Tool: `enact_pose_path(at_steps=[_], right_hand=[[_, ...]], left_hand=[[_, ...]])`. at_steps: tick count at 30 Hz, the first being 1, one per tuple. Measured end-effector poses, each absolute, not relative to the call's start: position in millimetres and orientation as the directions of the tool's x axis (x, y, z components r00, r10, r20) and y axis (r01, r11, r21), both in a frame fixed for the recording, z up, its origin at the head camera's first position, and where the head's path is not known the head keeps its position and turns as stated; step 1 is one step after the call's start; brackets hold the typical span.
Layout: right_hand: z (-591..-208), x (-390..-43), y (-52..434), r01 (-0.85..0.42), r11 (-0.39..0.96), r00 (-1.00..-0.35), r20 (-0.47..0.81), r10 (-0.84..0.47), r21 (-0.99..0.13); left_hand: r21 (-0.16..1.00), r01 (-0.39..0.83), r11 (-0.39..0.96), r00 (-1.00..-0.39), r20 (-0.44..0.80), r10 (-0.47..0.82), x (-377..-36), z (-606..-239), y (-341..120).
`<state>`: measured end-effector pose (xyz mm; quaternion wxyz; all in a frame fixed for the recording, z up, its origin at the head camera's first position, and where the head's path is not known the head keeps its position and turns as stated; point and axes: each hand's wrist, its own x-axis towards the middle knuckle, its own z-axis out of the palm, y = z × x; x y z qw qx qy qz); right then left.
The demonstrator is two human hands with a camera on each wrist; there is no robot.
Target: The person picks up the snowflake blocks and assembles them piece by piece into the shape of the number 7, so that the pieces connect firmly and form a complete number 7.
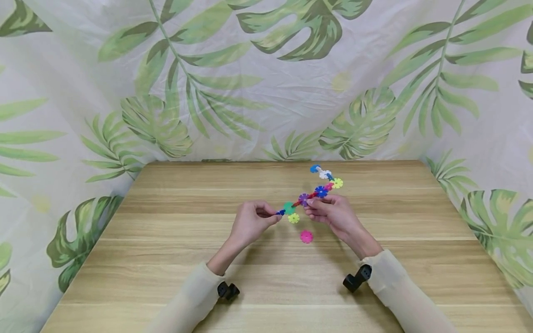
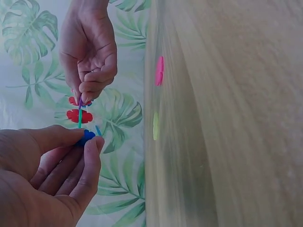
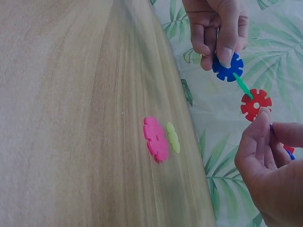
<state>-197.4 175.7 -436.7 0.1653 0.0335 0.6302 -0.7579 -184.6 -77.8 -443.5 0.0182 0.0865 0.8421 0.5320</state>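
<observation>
A chain of notched plastic snowflake discs is held above the wooden table between both hands. My left hand [image 1: 251, 222] pinches the dark blue disc [image 3: 227, 67] at the chain's near-left end between thumb and fingertips. Beside it, the green disc [image 1: 289, 208] slots into the blue one, and a red disc [image 3: 256, 105] follows. At the purple disc [image 1: 303, 199], my right hand [image 1: 333, 215] grips the chain with thumb and fingers. Beyond that hand the chain runs up to the right through another blue disc [image 1: 321, 191], then bends back past a yellow disc [image 1: 337, 183] and white disc [image 1: 325, 174].
Two loose discs lie flat on the table [image 1: 166, 259]: a pink disc [image 1: 306, 237] and, beneath the chain, a yellow-green disc [image 1: 293, 218]. A leaf-patterned cloth [image 1: 266, 92] hangs behind the table's back edge. Each wrist wears a small black camera [image 1: 357, 278].
</observation>
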Motion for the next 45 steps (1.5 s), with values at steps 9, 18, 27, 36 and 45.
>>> enact_pose_path(at_steps=[9, 18, 27, 36, 45], right_hand=[[-435.1, -198.5, 174.3, 0.28, -0.147, -0.944, -0.245, -0.22, -0.949], [-435.8, -198.4, 169.7, 0.284, -0.132, -0.942, -0.251, -0.223, -0.95], [-437.2, -199.0, 168.2, 0.286, -0.096, -0.94, -0.26, -0.222, -0.953], [-435.0, -199.7, 168.2, 0.285, -0.108, -0.942, -0.257, -0.215, -0.953], [-433.4, -199.4, 174.7, 0.278, -0.116, -0.946, -0.251, -0.204, -0.954]], left_hand=[[0.876, 0.178, 0.448, -0.979, 0.113, 0.167, -185.3, -442.0, -77.7], [0.848, 0.183, 0.497, -0.978, 0.105, 0.182, -187.0, -440.1, -80.3], [0.821, 0.22, 0.526, -0.969, 0.121, 0.216, -188.6, -440.4, -82.3], [0.852, 0.198, 0.485, -0.973, 0.112, 0.2, -188.7, -440.6, -81.0], [0.919, 0.121, 0.374, -0.976, 0.042, 0.212, -190.0, -440.4, -79.1]])
